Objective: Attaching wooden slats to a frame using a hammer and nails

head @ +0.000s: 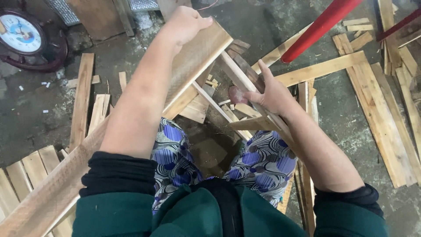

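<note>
Down on the concrete floor, no package or container shows; the only marked thing is a round clock with a pale face and dark red rim, lying at the far left corner.

The person sits with a long wooden plank slanting from the near left up to the middle. The left hand grips its far end, fingers curled over the top edge and clamped on the wood. The right hand closes round a thinner slat that leans beside the plank, thumb out along it, fingers wrapped on its underside.

Between the knees, short offcuts lie crossed under both pieces. A red pole cuts in from the top right, close above the right hand. More loose boards spread along the right edge, and another stack of boards sits at the near left, leaving bare floor only in the left middle.
</note>
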